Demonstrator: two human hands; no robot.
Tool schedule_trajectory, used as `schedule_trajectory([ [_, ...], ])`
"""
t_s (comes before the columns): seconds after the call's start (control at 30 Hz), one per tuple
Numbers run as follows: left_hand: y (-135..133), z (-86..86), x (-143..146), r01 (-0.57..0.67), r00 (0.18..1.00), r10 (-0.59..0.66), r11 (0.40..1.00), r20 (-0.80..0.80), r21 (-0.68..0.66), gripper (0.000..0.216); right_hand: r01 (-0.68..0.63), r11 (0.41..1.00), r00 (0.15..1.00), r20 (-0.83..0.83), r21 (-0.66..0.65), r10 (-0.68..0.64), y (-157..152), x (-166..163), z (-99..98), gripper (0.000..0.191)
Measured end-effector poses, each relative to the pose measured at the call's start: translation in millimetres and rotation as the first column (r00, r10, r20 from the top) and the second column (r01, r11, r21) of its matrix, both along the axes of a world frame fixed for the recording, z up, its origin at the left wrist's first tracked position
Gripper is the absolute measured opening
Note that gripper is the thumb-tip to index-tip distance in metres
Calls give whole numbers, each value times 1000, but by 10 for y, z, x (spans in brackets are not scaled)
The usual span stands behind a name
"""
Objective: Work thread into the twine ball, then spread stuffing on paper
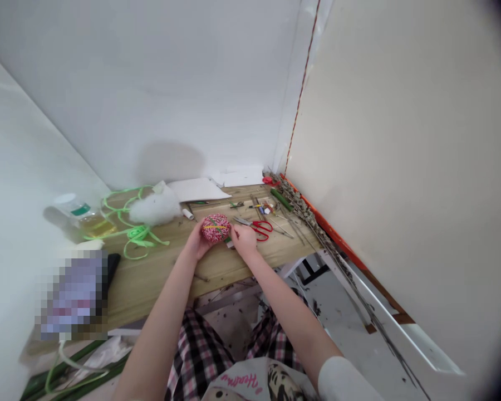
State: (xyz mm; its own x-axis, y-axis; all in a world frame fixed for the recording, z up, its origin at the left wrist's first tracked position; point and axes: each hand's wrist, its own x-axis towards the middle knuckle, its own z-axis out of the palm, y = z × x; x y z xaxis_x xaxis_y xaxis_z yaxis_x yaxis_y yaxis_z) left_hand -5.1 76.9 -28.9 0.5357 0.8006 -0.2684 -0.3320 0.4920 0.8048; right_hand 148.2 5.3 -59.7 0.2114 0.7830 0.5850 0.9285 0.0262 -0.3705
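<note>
My left hand (199, 240) is closed around the left side of a ball of red-and-white yarn (217, 234), lifted over the wooden table. A thin yellow strip and some green show across the ball's face; I cannot tell whether the yellow is a tool or yarn. My right hand (244, 239) is at the ball's right edge, fingers pinched together; what lies between them is too small to make out. Just beyond that hand lies a pair of red-handled scissors (262, 228), partly covered by it. Between my hands, under the ball, a small pale item is mostly hidden.
Bright green cord (140, 236) and white stuffing (156, 208) lie left on the wooden table (150, 289). A bottle of yellowish liquid (92, 223) and a blurred-out device (73, 295) are farther left. White paper (198, 190) is at the back; dried stems (313, 217) line the right edge.
</note>
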Motion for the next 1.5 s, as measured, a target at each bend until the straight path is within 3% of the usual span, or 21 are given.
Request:
schedule_trajectory([
  [0.1,5,-68,56,-18,995,27,996,-95,89,54,9,1000,1000,-8,12,-9,6,3,-8,41],
  [0.23,27,-137,115,-132,977,164,966,-133,220,51,19,999,1000,-18,38,-19,8,-1,-15,42],
  [0.37,75,-173,85,-270,921,358,872,-156,407,36,-8,998,1000,-10,66,9,-7,-12,-5,44],
  [0.47,102,-195,48,-280,888,420,817,-188,504,28,-26,996,1000,-5,86,27,-20,-18,2,46],
  [0.73,-3,-199,79,-121,907,326,807,-266,578,46,-70,992,998,9,101,69,-44,-25,19,47],
  [0.9,-77,-136,71,-74,912,293,805,-287,588,74,-88,991,996,21,102,87,-56,-28,30,46],
  [1.1,-72,-143,107,-61,954,220,806,-202,589,51,-81,991,997,12,104,80,-55,-27,24,49],
  [1.5,-27,-201,111,-93,952,231,842,-199,532,52,-94,990,996,-1,110,95,-56,-30,17,48],
])
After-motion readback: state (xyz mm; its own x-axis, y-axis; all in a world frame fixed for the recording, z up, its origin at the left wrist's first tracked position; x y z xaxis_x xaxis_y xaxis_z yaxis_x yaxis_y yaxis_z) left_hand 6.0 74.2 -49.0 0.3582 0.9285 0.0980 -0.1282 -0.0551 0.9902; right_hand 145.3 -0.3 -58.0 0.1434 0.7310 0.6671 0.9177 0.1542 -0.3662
